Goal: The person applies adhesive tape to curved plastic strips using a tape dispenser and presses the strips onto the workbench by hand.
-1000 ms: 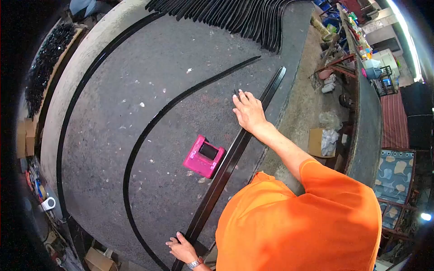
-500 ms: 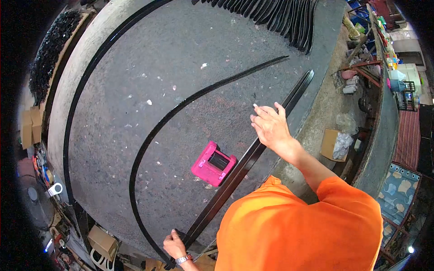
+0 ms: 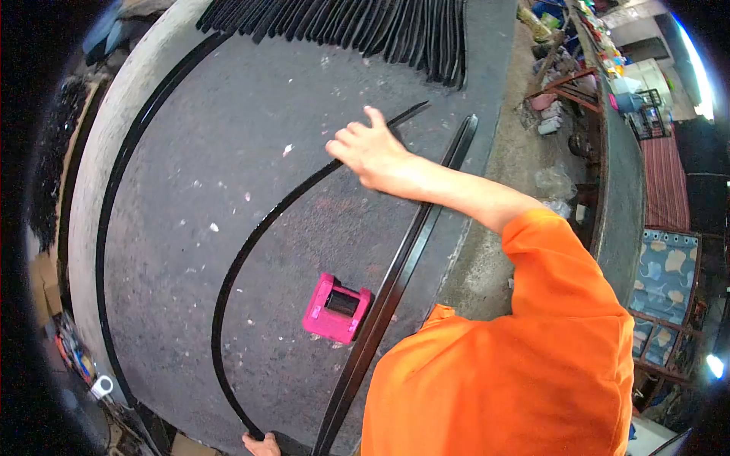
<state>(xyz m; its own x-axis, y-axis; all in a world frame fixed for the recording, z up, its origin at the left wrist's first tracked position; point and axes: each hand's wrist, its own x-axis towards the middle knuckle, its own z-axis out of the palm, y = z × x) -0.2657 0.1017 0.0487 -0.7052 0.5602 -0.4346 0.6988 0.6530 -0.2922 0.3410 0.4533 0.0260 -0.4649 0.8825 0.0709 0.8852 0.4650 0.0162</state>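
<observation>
A thin curved black strip (image 3: 220, 304) lies on the dark grey table. At its lower end, my left hand (image 3: 262, 445) is partly cut off by the frame edge, with its fingers closed on the strip's tip. My right hand (image 3: 369, 156) is over the strip's upper part, thumb apart from the bent fingers, and hides a short stretch of it. Long straight dark rails (image 3: 391, 277) run diagonally below my right forearm. Beside them sits a pink device (image 3: 334, 310) with a black centre.
Many black strips (image 3: 342, 26) are lined up along the table's (image 3: 167, 228) far edge. Another long curved black strip (image 3: 103, 251) follows the left side. A shelf with a black crate (image 3: 650, 114) stands at the right, beyond the floor gap.
My right hand has moved off the straight rails, up and left to the curved strip. My left hand has gone from the rails' lower end to the strip's lower end. The view has shifted.
</observation>
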